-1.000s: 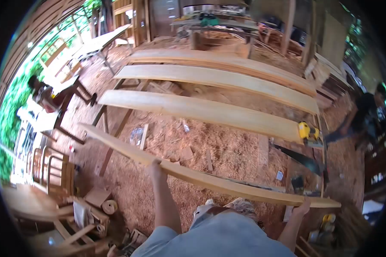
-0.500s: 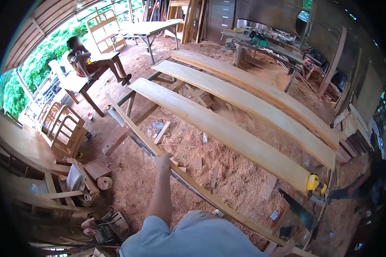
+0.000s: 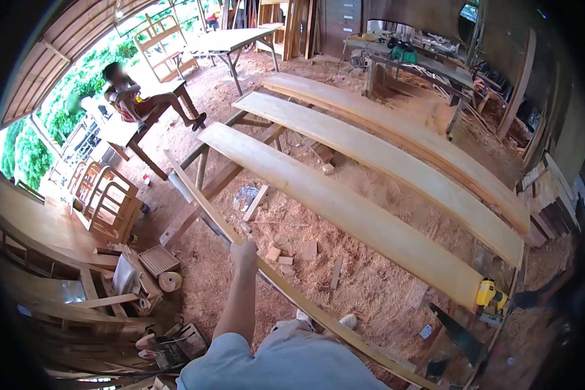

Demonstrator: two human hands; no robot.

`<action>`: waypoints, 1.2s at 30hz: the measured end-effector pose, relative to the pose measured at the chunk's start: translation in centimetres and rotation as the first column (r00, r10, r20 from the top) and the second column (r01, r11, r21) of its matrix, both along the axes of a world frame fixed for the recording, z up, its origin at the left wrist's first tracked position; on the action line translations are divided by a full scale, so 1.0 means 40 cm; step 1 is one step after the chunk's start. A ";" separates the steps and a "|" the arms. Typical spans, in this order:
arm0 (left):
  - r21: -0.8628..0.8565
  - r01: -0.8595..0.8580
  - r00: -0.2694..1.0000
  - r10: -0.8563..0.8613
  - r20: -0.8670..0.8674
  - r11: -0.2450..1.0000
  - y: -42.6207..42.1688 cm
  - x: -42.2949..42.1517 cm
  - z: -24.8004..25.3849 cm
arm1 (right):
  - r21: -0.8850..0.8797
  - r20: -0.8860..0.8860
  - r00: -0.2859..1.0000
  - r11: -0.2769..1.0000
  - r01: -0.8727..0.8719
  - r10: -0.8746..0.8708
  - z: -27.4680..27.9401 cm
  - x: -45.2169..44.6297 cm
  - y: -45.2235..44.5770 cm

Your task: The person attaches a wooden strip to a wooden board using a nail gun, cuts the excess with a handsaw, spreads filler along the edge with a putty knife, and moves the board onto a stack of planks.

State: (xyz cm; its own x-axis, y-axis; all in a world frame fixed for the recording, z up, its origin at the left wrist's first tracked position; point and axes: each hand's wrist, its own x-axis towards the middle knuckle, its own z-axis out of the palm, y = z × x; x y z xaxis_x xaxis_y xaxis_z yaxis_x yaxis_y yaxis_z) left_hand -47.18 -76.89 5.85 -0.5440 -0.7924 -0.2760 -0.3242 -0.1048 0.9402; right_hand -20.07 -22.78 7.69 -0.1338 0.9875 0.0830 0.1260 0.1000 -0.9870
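Note:
My left hand (image 3: 244,255) is closed around a long wooden board (image 3: 292,294), which I see almost edge-on. The board stretches from the upper left, past my body, to the bottom of the view. My right hand is out of sight. Beyond the held board, a wide pale plank (image 3: 338,208) lies across a wooden support frame (image 3: 224,175). A second plank (image 3: 383,169) and a further stack of planks (image 3: 409,143) lie alongside it. A yellow power tool (image 3: 491,299) rests at the near right end of the closest plank.
A handsaw (image 3: 458,335) lies at lower right. Shavings and offcuts (image 3: 310,250) cover the floor by my shoes (image 3: 348,322). Chair frames (image 3: 104,195) stand at left, and a person (image 3: 133,101) sits on a bench at upper left. Stacked wood (image 3: 549,198) is at right.
My right hand, at the bottom edge before, has left the view. The board's near end has shifted left in the picture. The view has turned slightly, and both shoes now show.

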 end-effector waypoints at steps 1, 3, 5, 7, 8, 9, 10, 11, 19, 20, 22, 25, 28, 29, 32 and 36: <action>-0.018 0.021 0.999 -0.020 0.033 1.000 0.015 0.020 0.027 | -0.007 -0.007 1.000 1.000 0.004 -0.004 0.013 0.003 -0.001; 0.082 0.039 0.990 -0.028 -0.139 0.996 0.024 0.006 0.041 | -0.017 -0.050 0.998 0.999 0.033 -0.034 0.032 -0.009 -0.009; 0.178 0.050 0.963 0.000 -0.271 0.983 0.040 0.025 0.110 | -0.031 -0.058 0.997 0.998 0.048 -0.050 0.060 0.014 -0.023; 0.350 0.202 0.905 -0.037 -0.424 0.915 0.070 -0.041 0.230 | -0.051 -0.075 0.995 0.997 0.063 -0.067 0.085 0.040 -0.036; 0.362 0.211 0.904 -0.041 -0.425 0.908 0.068 -0.080 0.236 | -0.060 -0.096 0.992 0.995 0.075 -0.081 0.097 0.047 -0.037; 0.419 0.248 0.890 -0.034 -0.455 0.874 0.070 -0.119 0.237 | -0.070 -0.121 0.988 0.994 0.088 -0.096 0.108 0.054 -0.038; 0.468 0.289 0.872 -0.028 -0.489 0.835 0.075 -0.160 0.235 | -0.083 -0.153 0.982 0.991 0.102 -0.114 0.115 0.055 -0.038; 0.470 0.310 0.861 -0.034 -0.507 0.827 0.080 -0.213 0.218 | -0.097 -0.193 0.973 0.989 0.113 -0.130 0.117 0.042 -0.036; 0.703 0.402 0.859 0.024 -0.511 0.587 0.218 -0.610 0.131 | -0.465 -0.592 0.786 0.872 -0.153 -0.178 0.061 -0.131 0.228; 0.724 0.367 0.881 0.033 -0.472 0.584 0.227 -0.654 0.126 | -0.416 -0.631 0.760 0.894 -0.167 -0.152 0.048 -0.175 0.240; 0.744 0.374 0.876 0.052 -0.479 0.554 0.255 -0.721 0.149 | -0.397 -0.665 0.726 0.907 -0.145 -0.175 0.056 -0.293 0.269; 0.727 0.382 0.866 0.054 -0.497 0.570 0.265 -0.878 0.077 | -0.329 -0.722 0.686 0.916 -0.230 -0.087 0.053 -0.463 0.343; 0.666 0.405 0.851 0.007 -0.524 0.626 0.271 -1.038 0.013 | -0.300 -0.783 0.621 0.890 -0.343 -0.025 0.067 -0.659 0.435; 0.647 0.424 0.842 -0.014 -0.539 0.634 0.282 -1.069 0.004 | -0.312 -0.789 0.613 0.887 -0.339 -0.043 0.096 -0.720 0.432; 0.721 0.206 0.922 0.117 -0.370 0.661 0.369 -1.069 0.101 | -0.095 -0.632 0.751 0.944 -0.317 0.189 0.027 -0.848 0.577; 0.743 0.385 0.884 0.014 -0.468 0.548 0.372 -1.150 0.038 | -0.013 -0.615 0.724 0.913 -0.407 0.314 -0.126 -0.952 0.839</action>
State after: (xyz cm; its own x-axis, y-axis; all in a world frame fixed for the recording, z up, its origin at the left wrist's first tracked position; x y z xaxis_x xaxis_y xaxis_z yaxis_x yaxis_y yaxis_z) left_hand -93.20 -62.02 7.36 -0.8594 -0.2106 -0.4660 -0.0762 -0.8484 0.5239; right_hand -58.16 10.78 2.64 -0.4522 0.8816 0.1350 -0.4997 -0.1250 -0.8571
